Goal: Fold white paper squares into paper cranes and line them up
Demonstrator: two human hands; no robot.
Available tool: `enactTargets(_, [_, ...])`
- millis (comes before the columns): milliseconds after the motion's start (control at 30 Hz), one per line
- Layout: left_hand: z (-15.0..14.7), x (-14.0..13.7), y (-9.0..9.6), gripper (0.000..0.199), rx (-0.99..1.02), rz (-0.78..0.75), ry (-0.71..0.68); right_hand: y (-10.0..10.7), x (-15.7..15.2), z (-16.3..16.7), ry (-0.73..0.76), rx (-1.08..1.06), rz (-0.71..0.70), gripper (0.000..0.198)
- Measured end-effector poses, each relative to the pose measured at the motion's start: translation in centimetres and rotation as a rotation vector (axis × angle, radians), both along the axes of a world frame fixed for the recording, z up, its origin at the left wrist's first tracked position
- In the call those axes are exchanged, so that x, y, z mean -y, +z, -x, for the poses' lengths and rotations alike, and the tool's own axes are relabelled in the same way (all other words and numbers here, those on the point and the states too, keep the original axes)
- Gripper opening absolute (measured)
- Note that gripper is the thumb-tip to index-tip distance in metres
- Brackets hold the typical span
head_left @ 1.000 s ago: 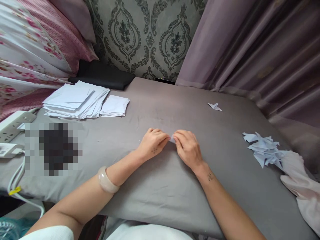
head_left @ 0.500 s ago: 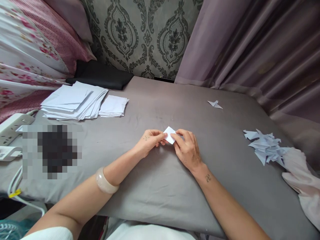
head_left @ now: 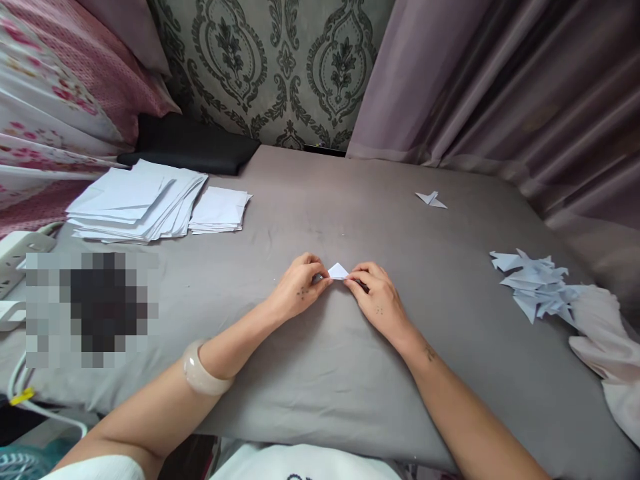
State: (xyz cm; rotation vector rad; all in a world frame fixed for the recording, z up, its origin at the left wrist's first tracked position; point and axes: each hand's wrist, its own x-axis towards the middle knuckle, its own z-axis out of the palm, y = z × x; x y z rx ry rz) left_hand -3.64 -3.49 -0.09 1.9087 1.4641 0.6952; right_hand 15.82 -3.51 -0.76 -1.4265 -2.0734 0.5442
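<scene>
– Where do we have the folded paper (head_left: 338, 272)?
– Directly between our fingers (head_left: 367, 268): our left hand (head_left: 299, 288) pinches its left corner, our right hand (head_left: 379, 297) its right corner, so neither is nearer
– And how does it lie?
– Its long edge runs from one pinch to the other, with the peak pointing away from us, beyond our fingers

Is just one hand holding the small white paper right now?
No, the left hand pinches one corner of the small white paper while the right hand pinches the opposite corner.
</scene>
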Motion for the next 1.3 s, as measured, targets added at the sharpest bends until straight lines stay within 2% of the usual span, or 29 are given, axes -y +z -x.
enactTargets(133, [-0.2, -0.3, 0.1, 0.019, 0.011, 0.003, 0.054, 0.0, -0.4, 0.2, -0.066, -0.056, 0.058, 0.018])
enactTargets(533, [-0.8, -0.9, -0.4, 0.022, -0.087, 0.01, 0.154, -0.6, -1.0, 1.0, -0.187, -0.059, 0.073, 0.017])
enactTargets(800, [-0.6, -0.6, -0.8, 0.023, -0.209, -0.058, 0.116, -0.4, -1.2, 1.0, -0.205, -0.039, 0.131, 0.019])
enactTargets(1033, [-0.2, -0.6, -1.3, 0.015, -0.259, -0.226, 0.046, -0.5, -1.5, 0.1, -0.195, -0.028, 0.201, 0.019])
enactTargets(1300, [0.8, -0.6, -1.6, 0.009, -0.178, -0.155, -0.015, -0.4, -1.8, -0.9, -0.147, -0.072, 0.216, 0.012])
